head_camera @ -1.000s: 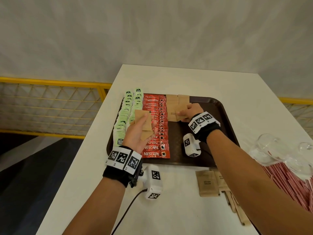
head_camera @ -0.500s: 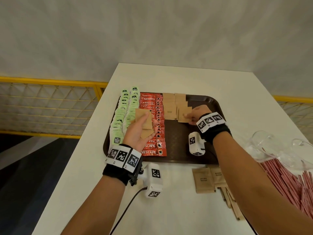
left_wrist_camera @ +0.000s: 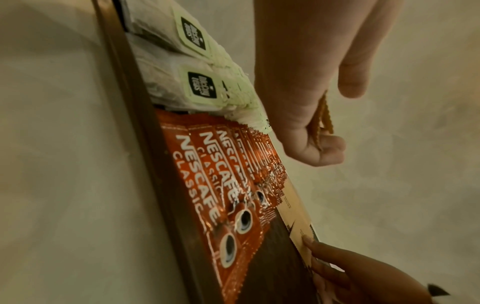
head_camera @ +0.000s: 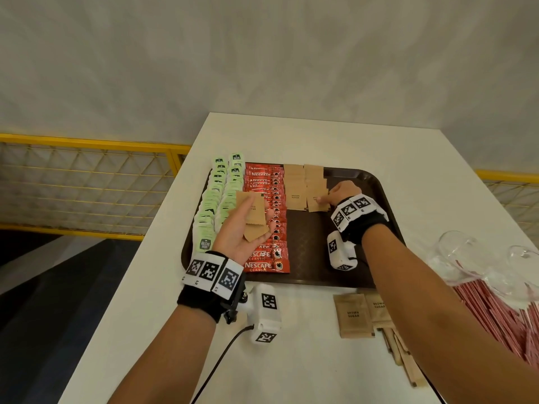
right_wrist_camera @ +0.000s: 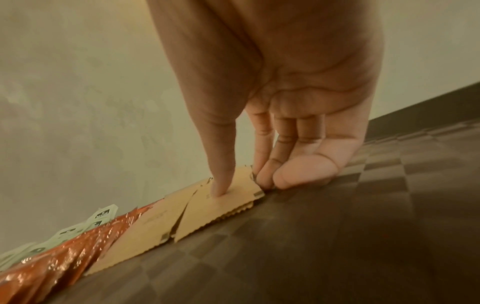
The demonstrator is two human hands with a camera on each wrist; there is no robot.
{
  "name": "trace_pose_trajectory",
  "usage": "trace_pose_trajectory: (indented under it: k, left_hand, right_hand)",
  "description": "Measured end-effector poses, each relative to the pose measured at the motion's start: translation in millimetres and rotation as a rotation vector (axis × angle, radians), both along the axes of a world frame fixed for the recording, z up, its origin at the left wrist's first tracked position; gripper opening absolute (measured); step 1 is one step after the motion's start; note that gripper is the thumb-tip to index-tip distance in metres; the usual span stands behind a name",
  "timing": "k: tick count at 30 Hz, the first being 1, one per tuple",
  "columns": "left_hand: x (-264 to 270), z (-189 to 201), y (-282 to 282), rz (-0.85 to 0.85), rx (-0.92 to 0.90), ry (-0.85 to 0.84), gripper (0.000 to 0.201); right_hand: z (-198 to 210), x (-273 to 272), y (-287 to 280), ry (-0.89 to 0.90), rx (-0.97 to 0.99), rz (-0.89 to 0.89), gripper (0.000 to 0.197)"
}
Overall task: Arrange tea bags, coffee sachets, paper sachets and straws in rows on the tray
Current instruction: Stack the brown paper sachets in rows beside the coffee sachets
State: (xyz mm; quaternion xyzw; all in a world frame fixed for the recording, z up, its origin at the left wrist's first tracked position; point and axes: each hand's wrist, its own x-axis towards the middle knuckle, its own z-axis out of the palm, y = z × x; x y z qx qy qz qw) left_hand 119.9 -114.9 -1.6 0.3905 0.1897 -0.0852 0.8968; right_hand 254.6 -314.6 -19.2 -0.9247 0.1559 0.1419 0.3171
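Observation:
On the dark brown tray [head_camera: 379, 205] lie two columns of green tea bags [head_camera: 215, 205], a column of red coffee sachets [head_camera: 267, 258] and two short columns of brown paper sachets [head_camera: 295, 188]. My left hand [head_camera: 259, 212] hovers palm-up over the tea and coffee rows and grips a small stack of brown sachets [head_camera: 253, 231], seen edge-on in the left wrist view [left_wrist_camera: 323, 115]. My right hand [head_camera: 326, 196] is on the nearest sachet of the right column [right_wrist_camera: 228, 201]. Its thumb presses on top while curled fingertips [right_wrist_camera: 265, 176] pinch the sachet's right edge.
Loose brown sachets [head_camera: 353, 314] and tan stick sachets [head_camera: 405, 360] lie on the white table in front of the tray. A pile of red-wrapped straws [head_camera: 495, 313] under clear plastic [head_camera: 466, 252] is at the right. A yellow railing [head_camera: 87, 141] runs past the table's left edge.
My right hand shifted a brown sachet slightly right and set it flat at the near end of the right column. The left hand kept its stack almost still.

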Motion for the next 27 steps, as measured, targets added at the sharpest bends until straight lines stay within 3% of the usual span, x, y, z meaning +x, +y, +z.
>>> trace_pose_trajectory:
  k: [4, 7, 13, 18, 23, 25, 27]
  left_hand:
    - [-1, 1, 0, -0.008, -0.087, -0.024, 0.025]
    - [0, 2, -2, -0.008, -0.107, -0.020, 0.022]
    - [0, 3, -12, -0.092, -0.012, -0.030, 0.021]
    - [-4, 9, -10, -0.098, -0.030, -0.058, 0.017]
    - [-5, 9, -5, -0.051, -0.006, -0.082, 0.016]
    - [-5, 9, -7, -0.009, -0.007, -0.133, 0.024]
    - [-5, 11, -12, 0.020, -0.023, -0.204, 0.032]
  right_hand:
    - [4, -10, 0, -0.173, 0.021, 0.012, 0.043]
    - [20, -27, 11, -0.331, 0.103, 0.119, 0.040]
    - [39, -69, 43, -0.110, 0.474, 0.551, 0.039]
    - [37, -77, 43, -0.107, 0.754, 0.410, 0.012]
    - [47, -87, 22, -0.038, 1.089, 0.266, 0.011]
    - [50, -96, 21, 0.056, 1.130, 0.309, 0.021]
    - [47, -104, 28, 0.116, 1.083, 0.375, 0.043]
